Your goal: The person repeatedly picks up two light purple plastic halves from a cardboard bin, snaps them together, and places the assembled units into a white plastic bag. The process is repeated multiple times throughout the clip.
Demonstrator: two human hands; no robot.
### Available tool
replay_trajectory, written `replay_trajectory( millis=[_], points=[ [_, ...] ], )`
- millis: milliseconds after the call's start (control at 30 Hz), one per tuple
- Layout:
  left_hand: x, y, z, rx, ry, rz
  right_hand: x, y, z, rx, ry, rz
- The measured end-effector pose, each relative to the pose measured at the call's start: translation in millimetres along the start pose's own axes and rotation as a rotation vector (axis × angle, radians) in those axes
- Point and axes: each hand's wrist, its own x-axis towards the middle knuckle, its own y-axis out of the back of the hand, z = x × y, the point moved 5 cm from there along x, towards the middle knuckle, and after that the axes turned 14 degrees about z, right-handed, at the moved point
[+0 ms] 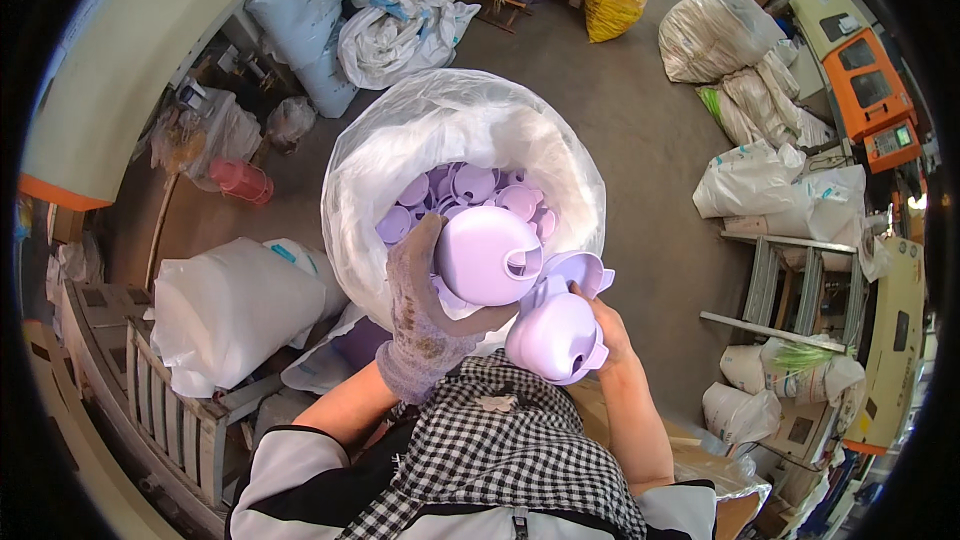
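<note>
My left hand [425,315], in a stained grey glove, curls its thumb and fingers round a lilac domed plastic piece [485,255] with a notched opening at its right side. My bare right hand [605,330] grips a second lilac plastic piece [555,335], rounded, with a dark hole and a small tab. Another lilac cup-like part [580,270] rests against it by my fingers; whether the two are joined I cannot tell. Both hands are above the near rim of a large white plastic-lined bag [350,180]. Inside it lie several loose lilac and pinkish pieces [470,183].
Stuffed white sacks [230,310] stand at left, beside a grey metal rack [190,430]. More sacks [720,30], a metal step ladder [790,285] and an orange-doored machine [865,85] line the right. A yellow bag [615,0] and a pink basket [240,182] sit on the floor.
</note>
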Motion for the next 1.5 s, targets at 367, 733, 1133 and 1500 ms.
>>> replay_trajectory(
  millis=[367, 733, 1133, 1500],
  points=[
    [11, 8, -4, 0.031, 0.008, 0.076, -7, -14, -4, 0.104, 0.006, -0.183],
    [15, 31, 16, -0.046, -0.044, 0.011, -45, -62, -8, 0.229, -0.021, -0.362],
    [3, 27, 13, -0.253, 0.088, -0.160, -68, -38, 12, 0.050, 0.032, -0.003],
    [6, 37, 1, -0.452, 0.342, -0.355, -58, -39, 18, -0.088, 0.191, -0.134]
  ],
)
